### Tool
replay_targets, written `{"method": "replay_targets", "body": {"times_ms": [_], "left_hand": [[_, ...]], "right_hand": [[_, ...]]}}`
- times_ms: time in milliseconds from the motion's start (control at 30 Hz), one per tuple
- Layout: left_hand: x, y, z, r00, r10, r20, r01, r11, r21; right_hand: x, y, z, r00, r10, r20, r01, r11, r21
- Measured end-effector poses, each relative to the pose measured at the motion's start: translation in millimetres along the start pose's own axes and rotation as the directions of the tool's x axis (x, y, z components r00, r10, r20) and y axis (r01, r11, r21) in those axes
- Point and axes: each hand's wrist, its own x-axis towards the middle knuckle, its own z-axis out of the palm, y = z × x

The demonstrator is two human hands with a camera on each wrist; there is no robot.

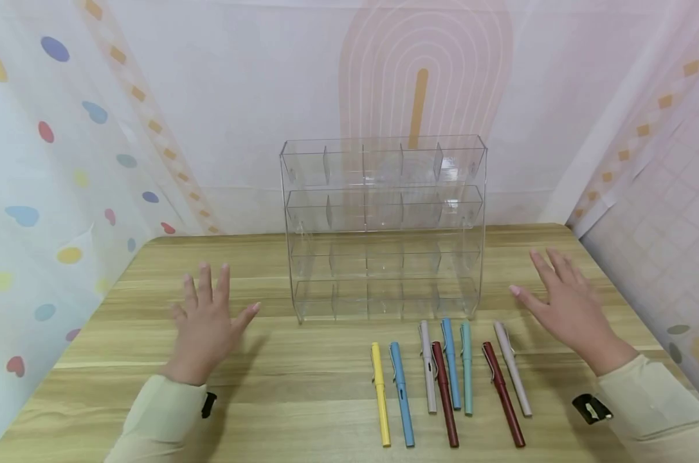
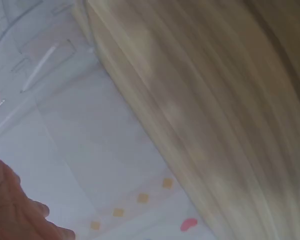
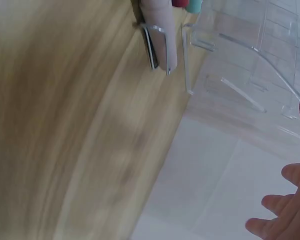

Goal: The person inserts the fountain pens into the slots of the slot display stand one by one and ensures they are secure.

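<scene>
My left hand [image 1: 207,325] is spread over the left side of the table, fingers straight and holding nothing. Over the right side, my right hand [image 1: 571,312] is likewise spread, nearest to a pale mauve pen [image 1: 512,368]. Between the hands stands a clear acrylic rack [image 1: 384,228] with several tiers split into compartments. In front of it lie several capped pens: a yellow pen [image 1: 380,393], a blue pen [image 1: 402,393], a dark red pen [image 1: 445,393], a teal pen [image 1: 467,368] and others. The pale pen's clip [image 3: 160,45] shows in the right wrist view.
The wooden table [image 1: 303,399] ends at a back edge close behind the rack. A patterned curtain [image 1: 239,116] hangs at the back and both sides. Black wrist cameras [image 1: 592,409] sit at both cuffs.
</scene>
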Motion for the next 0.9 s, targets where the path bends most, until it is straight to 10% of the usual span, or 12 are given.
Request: {"method": "replay_targets", "body": {"times_ms": [300, 900], "left_hand": [[10.5, 22.5, 0.7, 0.995, 0.055, -0.082, -0.071, 0.973, -0.221], [42.7, 56.5, 1.6, 1.0, -0.01, 0.001, 0.009, 0.769, -0.64]], "right_hand": [[-2, -4, 6, 0.996, 0.034, 0.083, -0.051, 0.977, 0.207], [-3, -6, 27, 0.961, 0.099, 0.259, -0.185, 0.926, 0.33]]}}
